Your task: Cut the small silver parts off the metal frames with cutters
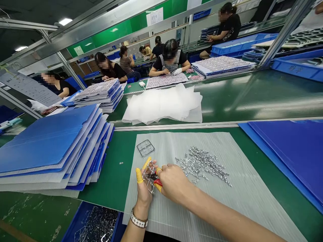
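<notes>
My left hand (143,191) pinches a small wire-like metal frame (148,174), with yellow finger cots on its thumb and forefinger. My right hand (174,181) is shut around red-handled cutting pliers (157,182), whose dark jaws reach into that frame. Both hands rest above a ribbed grey plastic sheet (227,208). To the right of them lies a loose pile of small silver metal parts (202,164). Another metal frame (145,148) lies flat on the sheet, just beyond my hands.
Stacked blue corrugated sheets (45,141) stand left of the grey sheet, and a blue sheet (285,151) lies to the right. A blue crate of metal frames (93,225) sits below left. Beyond a metal rail are white translucent sheets (161,104) and co-workers at a facing bench.
</notes>
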`<state>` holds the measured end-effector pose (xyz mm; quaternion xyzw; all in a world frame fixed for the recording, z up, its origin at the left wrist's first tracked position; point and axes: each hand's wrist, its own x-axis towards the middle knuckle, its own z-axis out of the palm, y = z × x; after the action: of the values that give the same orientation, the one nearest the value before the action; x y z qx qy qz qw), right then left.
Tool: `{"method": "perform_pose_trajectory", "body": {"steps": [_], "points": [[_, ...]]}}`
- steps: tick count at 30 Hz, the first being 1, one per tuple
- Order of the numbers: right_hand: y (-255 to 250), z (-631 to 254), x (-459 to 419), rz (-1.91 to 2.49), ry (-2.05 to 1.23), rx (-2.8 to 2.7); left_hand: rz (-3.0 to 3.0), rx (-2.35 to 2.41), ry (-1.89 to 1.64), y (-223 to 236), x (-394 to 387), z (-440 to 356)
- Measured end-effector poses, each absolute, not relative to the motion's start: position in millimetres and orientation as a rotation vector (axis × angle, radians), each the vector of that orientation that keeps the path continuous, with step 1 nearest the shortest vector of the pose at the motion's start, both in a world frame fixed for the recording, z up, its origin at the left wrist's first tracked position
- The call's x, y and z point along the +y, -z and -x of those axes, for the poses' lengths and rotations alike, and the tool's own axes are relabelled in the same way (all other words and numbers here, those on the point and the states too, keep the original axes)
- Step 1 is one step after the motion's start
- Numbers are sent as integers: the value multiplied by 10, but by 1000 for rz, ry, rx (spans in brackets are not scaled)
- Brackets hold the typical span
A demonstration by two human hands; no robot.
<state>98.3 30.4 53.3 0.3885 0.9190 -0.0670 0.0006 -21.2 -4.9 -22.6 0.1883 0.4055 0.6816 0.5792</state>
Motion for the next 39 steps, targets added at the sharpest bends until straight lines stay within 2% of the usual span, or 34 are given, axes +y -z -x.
{"method": "perform_pose_trajectory", "body": {"steps": [8, 28, 39], "points": [[-596, -1105, 455, -1342, 166, 2808, -415, 892, -1590, 132, -36, 205], [-572, -1078, 486, -1320, 141, 2813, -525, 936, -1574, 174, -82, 153], [-479, -1169, 441, -1371, 48, 2825, -322, 803, -1577, 92, -1, 310]]}}
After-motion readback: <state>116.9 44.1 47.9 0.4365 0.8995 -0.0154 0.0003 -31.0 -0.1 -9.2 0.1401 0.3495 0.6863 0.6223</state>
